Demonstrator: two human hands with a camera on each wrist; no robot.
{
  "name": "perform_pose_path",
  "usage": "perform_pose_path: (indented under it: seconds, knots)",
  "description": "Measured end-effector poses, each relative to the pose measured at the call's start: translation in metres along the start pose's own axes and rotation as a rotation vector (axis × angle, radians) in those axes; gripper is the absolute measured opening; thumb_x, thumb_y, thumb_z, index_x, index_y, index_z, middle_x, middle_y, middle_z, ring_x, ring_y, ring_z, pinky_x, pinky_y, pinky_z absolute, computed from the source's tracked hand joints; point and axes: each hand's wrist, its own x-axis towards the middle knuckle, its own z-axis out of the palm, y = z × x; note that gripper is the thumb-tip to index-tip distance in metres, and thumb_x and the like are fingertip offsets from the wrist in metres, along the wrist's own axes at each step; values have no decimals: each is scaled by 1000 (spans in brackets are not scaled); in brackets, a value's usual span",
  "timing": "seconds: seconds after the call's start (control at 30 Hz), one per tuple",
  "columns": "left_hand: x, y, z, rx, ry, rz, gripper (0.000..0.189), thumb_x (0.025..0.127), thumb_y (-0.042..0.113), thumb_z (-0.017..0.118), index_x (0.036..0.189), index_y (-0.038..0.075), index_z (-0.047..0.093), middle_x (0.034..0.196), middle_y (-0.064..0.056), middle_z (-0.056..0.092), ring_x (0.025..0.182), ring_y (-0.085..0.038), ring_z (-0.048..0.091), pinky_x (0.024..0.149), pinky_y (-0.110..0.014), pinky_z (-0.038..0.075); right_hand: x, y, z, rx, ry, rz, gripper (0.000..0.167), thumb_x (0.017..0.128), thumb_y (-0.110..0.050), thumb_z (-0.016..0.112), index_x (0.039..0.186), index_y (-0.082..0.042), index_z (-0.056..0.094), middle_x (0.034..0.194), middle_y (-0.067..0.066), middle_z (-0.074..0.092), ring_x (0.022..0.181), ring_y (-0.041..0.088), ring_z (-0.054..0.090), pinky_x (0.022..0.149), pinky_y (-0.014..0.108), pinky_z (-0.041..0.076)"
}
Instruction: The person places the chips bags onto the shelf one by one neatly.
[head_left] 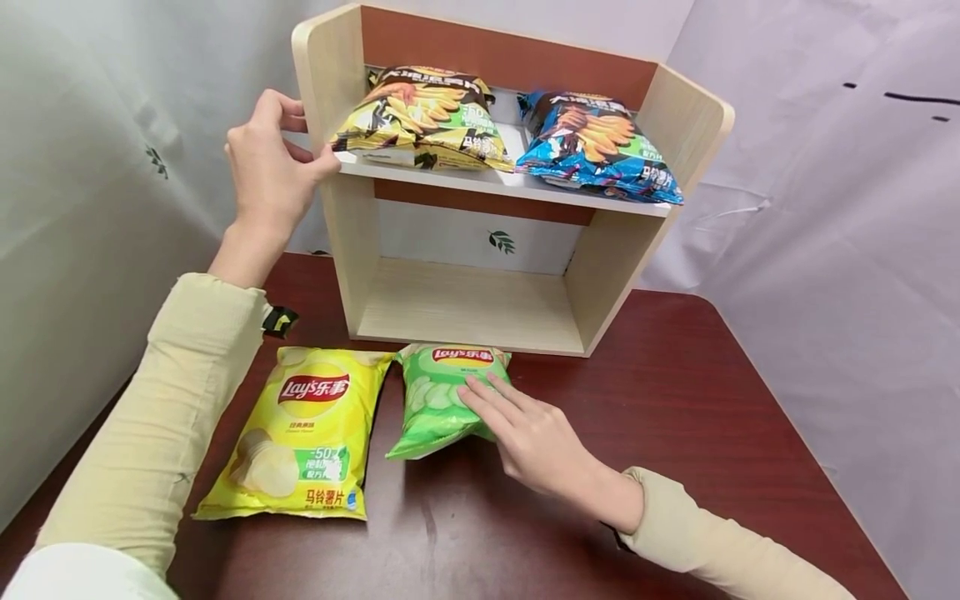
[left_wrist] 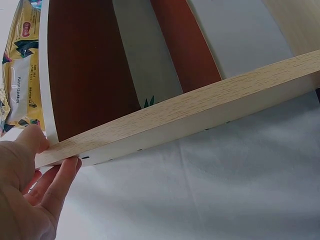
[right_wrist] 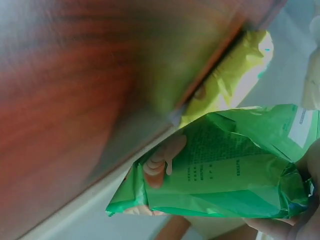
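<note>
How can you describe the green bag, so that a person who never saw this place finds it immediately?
In the head view, find the shelf on the dark red table. Just in front of its base is the green bag, held by the right hand. Its mostly green front sets it apart from the yellow bag on its left, which looks larger.

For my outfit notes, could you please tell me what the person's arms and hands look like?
The left sleeve and right sleeve are pale yellow. White cloth meets the left one's upper end; a yellow-marked black piece shows by its wrist end. The left hand and right hand are ungloved.
</note>
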Motion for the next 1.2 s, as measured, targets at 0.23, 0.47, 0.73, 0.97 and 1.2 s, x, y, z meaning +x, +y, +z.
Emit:
perform_pose_path:
  seconds: [0.23,0.47,0.73,0.97,1.2]
  knots:
    - [1,0,2,2,-1,-8,38,83,26,63,118,11,57,118,-4,70,63,15,47,64,-7,45,7,9,-3,-11,92,21,40,95,-4,35,122,-8,64,119,6,70,108,24,67,66,30,59]
    - [0,0,2,3,9,-4,37,83,24,63,116,10,58,115,-4,70,62,16,47,63,-7,43,17,17,5,8,106,30,39,93,-2,42,123,-10,65,120,5,69,111,25,66,66,30,58]
    - [-1,0,2,2,17,1,36,83,24,63,116,10,58,114,-5,70,62,17,46,65,-8,45,32,31,23,21,26,93,49,82,2,60,127,-16,63,124,1,67,117,23,62,49,26,50]
    - [-1,-1,3,2,15,-16,36,83,27,63,116,13,58,116,-4,70,62,16,47,64,-7,46,45,45,45,58,-8,175,46,86,0,57,127,-19,64,125,-1,66,117,21,62,37,23,33]
    - [-1,-1,5,5,25,-7,37,83,28,63,116,13,58,116,-3,70,62,18,45,67,-8,47,57,53,63,22,-95,185,47,88,-1,54,130,-21,61,129,-2,64,118,21,61,39,25,40]
